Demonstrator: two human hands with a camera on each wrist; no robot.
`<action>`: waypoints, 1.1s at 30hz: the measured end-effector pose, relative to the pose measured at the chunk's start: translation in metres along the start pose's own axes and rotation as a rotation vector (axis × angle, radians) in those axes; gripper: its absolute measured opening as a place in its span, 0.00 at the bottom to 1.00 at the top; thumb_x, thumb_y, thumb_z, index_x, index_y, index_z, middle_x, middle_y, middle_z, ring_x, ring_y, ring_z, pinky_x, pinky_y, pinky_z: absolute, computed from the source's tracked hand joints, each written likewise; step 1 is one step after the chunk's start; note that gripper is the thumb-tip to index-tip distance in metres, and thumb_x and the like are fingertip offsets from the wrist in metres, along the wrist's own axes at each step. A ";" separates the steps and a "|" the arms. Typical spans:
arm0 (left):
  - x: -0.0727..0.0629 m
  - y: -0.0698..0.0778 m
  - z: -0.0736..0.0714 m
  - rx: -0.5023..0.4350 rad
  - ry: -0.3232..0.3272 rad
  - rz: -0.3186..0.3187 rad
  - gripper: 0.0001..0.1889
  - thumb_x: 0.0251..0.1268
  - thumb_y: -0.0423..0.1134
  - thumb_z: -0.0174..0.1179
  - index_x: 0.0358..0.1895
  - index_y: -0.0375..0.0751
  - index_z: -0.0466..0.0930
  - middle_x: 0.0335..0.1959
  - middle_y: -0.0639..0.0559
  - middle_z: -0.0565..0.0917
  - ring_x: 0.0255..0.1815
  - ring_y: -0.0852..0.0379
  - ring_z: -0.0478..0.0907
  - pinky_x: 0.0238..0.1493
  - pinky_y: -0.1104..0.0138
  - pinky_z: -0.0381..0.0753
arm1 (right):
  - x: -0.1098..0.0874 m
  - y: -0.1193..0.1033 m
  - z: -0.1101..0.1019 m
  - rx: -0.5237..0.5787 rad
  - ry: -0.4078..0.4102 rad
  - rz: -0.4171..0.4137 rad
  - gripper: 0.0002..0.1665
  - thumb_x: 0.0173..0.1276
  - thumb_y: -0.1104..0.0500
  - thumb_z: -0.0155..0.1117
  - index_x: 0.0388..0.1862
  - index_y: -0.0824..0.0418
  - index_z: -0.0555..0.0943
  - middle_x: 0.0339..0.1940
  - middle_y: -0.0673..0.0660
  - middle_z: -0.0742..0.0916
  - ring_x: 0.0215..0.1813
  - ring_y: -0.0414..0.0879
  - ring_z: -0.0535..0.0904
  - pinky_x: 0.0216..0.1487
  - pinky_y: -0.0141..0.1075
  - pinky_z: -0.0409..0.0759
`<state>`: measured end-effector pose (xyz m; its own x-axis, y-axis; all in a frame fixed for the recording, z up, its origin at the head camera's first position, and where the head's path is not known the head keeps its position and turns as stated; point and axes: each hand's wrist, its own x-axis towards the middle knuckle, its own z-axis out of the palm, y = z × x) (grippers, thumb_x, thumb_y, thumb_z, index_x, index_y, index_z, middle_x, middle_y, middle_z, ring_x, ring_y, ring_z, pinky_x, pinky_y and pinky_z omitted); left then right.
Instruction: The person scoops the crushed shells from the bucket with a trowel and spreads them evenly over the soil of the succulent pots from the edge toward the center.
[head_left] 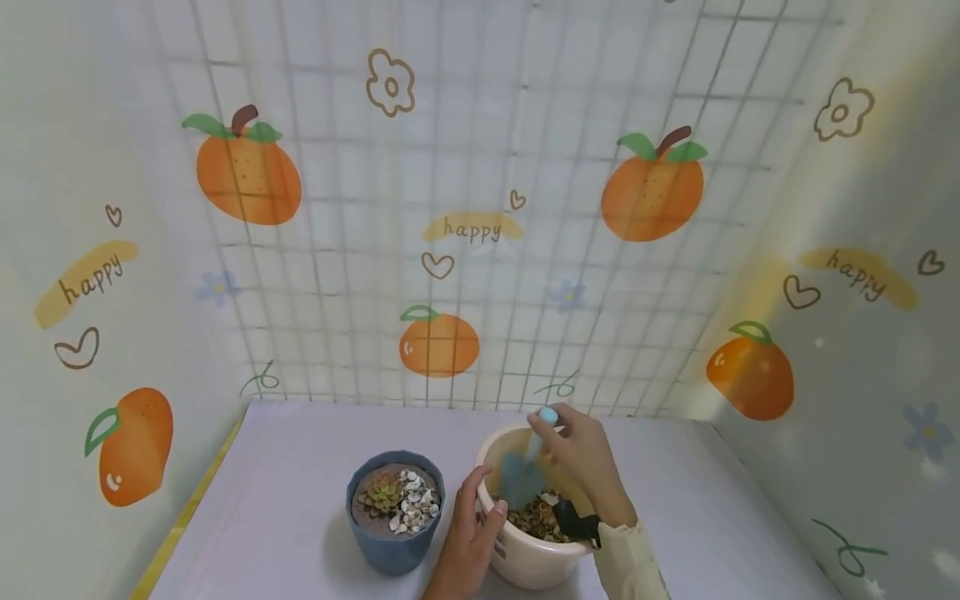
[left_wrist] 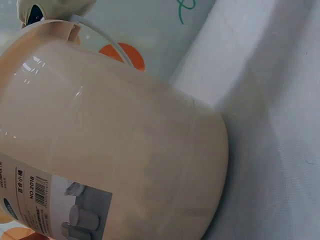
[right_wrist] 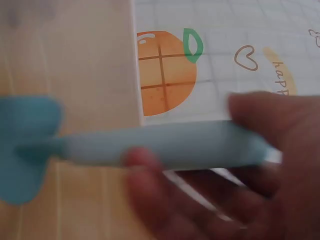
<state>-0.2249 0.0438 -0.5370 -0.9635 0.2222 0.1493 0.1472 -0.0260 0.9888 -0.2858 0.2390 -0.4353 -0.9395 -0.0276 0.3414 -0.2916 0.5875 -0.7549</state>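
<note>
in the head view, a pale lilac surface [head_left: 285, 492] runs back to a far wall [head_left: 337, 250] of whitish sheeting, printed with oranges, hearts, flowers and "happy" over a grid of lines; similar prints cover the left and right sides. a yellow strip [head_left: 176, 525] edges the surface on the left. at the near right stands a round cream bucket [head_left: 536, 571] with loose, flaky brown bits [head_left: 534, 518] inside. the left hand [head_left: 468, 533] grips its left rim; the right hand [head_left: 583, 458], below a cream sleeve [head_left: 633, 562], is clamped on a small shovel [head_left: 525, 471], its blue-green blade down in the bucket. just left of the left hand, a faceted blue-grey pot [head_left: 395, 550] holds a rosette succulent [head_left: 382, 493] beside rough white pieces [head_left: 415, 502].

in the left wrist view, the bucket's wall is smooth and glossy, with a printed paper label [left_wrist: 55, 200] and a thin pale carrying handle [left_wrist: 107, 42].

in the right wrist view, blurred, fingers and thumb close round the shovel's rounded, pale handle; its blade is broad and flat.
</note>
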 end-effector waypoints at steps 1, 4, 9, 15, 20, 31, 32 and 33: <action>0.000 0.000 0.001 0.000 0.001 -0.004 0.29 0.83 0.56 0.51 0.81 0.61 0.57 0.81 0.39 0.54 0.79 0.37 0.55 0.69 0.33 0.61 | 0.000 0.001 0.000 -0.007 -0.035 0.012 0.19 0.77 0.42 0.67 0.47 0.56 0.87 0.34 0.57 0.88 0.28 0.52 0.86 0.28 0.40 0.84; -0.001 -0.001 0.002 0.014 0.002 0.003 0.30 0.83 0.58 0.51 0.81 0.63 0.57 0.80 0.40 0.54 0.79 0.38 0.54 0.70 0.34 0.61 | -0.001 0.003 0.001 -0.031 -0.112 0.038 0.17 0.78 0.45 0.67 0.45 0.58 0.86 0.31 0.56 0.88 0.29 0.51 0.86 0.31 0.42 0.85; -0.001 0.000 0.003 0.042 0.004 0.033 0.29 0.83 0.60 0.50 0.80 0.65 0.56 0.80 0.43 0.54 0.80 0.40 0.52 0.71 0.36 0.60 | 0.000 0.002 -0.002 -0.093 -0.164 0.044 0.19 0.80 0.47 0.63 0.40 0.62 0.83 0.29 0.57 0.87 0.29 0.52 0.86 0.31 0.43 0.85; -0.001 -0.001 0.002 0.050 0.003 0.039 0.29 0.83 0.60 0.49 0.81 0.66 0.55 0.80 0.43 0.54 0.80 0.40 0.52 0.72 0.36 0.59 | -0.002 -0.002 -0.004 -0.089 -0.267 0.045 0.21 0.84 0.48 0.58 0.37 0.64 0.78 0.29 0.59 0.85 0.29 0.56 0.85 0.32 0.46 0.85; -0.001 -0.003 0.001 0.073 0.011 0.066 0.29 0.83 0.60 0.48 0.81 0.66 0.55 0.80 0.44 0.55 0.81 0.40 0.51 0.72 0.35 0.58 | 0.000 0.000 -0.002 -0.044 -0.324 0.030 0.19 0.85 0.52 0.56 0.38 0.66 0.76 0.28 0.62 0.85 0.27 0.54 0.84 0.33 0.50 0.87; -0.002 -0.007 -0.001 0.059 0.001 0.066 0.30 0.84 0.58 0.47 0.82 0.60 0.53 0.79 0.41 0.54 0.80 0.39 0.52 0.70 0.37 0.61 | -0.002 0.000 0.001 -0.001 -0.318 0.055 0.17 0.84 0.55 0.56 0.36 0.66 0.76 0.26 0.62 0.83 0.28 0.59 0.83 0.33 0.53 0.86; -0.003 -0.007 -0.001 0.061 0.002 0.066 0.31 0.84 0.58 0.47 0.82 0.60 0.53 0.79 0.41 0.54 0.80 0.39 0.52 0.70 0.37 0.61 | -0.002 0.000 0.002 0.005 -0.308 0.064 0.17 0.84 0.55 0.56 0.37 0.66 0.76 0.26 0.62 0.83 0.27 0.59 0.83 0.33 0.53 0.86; -0.003 -0.008 -0.001 0.064 0.003 0.067 0.31 0.85 0.58 0.47 0.82 0.59 0.53 0.79 0.41 0.54 0.80 0.39 0.52 0.70 0.37 0.62 | -0.002 0.000 0.003 0.010 -0.299 0.070 0.17 0.85 0.54 0.56 0.37 0.66 0.77 0.25 0.62 0.83 0.27 0.59 0.83 0.33 0.53 0.86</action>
<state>-0.2235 0.0427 -0.5451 -0.9516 0.2192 0.2153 0.2253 0.0213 0.9741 -0.2846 0.2369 -0.4373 -0.9683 -0.2243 0.1095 -0.2242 0.5888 -0.7766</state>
